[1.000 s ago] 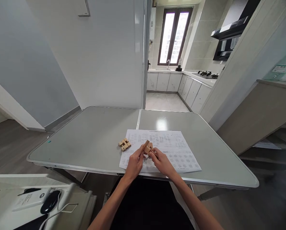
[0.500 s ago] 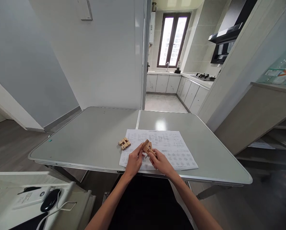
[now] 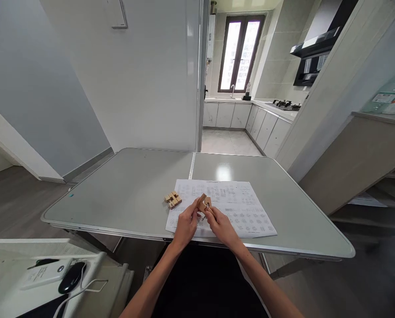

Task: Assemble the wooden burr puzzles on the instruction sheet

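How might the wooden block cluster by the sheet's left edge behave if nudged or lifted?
The wooden block cluster would probably feel stiff, as it looks like wood. Its blocky, flat-faced shape seems unlikely to roll. Gaps show among the blocks, so it could perhaps come apart.

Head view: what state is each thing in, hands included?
Printed sheet: spread open on the table.
Wooden pieces: held up; unclear whether joined.
Left hand: closed on the wooden pieces.
Right hand: likewise.
Wooden block cluster: resting at the printed sheet's left edge.
Window: apparently shut.
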Action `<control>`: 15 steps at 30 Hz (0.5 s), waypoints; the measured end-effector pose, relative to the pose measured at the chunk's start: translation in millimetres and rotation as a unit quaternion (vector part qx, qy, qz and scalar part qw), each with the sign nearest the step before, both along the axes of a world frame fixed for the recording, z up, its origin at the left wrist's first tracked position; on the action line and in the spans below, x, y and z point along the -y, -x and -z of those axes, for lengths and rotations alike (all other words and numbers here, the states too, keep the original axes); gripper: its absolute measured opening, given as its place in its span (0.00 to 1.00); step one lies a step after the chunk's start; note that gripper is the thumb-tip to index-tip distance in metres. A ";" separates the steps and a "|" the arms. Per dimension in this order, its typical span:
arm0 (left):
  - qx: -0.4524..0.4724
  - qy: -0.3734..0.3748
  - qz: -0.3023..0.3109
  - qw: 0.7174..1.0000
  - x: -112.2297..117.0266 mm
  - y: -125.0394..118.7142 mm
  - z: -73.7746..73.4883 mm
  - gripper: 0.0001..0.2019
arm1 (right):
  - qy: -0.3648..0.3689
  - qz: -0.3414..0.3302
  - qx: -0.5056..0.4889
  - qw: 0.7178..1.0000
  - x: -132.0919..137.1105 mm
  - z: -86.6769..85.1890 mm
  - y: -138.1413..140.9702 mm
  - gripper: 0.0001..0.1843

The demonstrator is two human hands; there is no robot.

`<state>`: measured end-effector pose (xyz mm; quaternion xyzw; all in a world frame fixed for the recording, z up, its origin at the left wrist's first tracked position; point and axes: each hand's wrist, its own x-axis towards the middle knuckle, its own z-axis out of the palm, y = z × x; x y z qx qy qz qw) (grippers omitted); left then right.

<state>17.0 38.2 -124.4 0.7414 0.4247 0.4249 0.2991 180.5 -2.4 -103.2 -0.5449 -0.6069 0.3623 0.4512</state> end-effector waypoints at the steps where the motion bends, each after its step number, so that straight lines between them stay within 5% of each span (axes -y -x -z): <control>1: 0.001 0.001 0.000 1.000 -0.1 0.2 0.4 0.24 | -0.001 -0.001 0.001 1.000 -0.4 0.3 -0.1 0.18; 8: 0.001 0.004 0.023 1.000 0.5 -0.2 0.6 0.24 | 0.025 -0.025 -0.030 0.999 -3.9 6.5 -8.8 0.17; 15: 0.007 0.003 0.012 1.000 -2.3 -1.5 2.7 0.24 | -0.015 0.033 0.031 0.999 -0.4 2.9 -0.4 0.18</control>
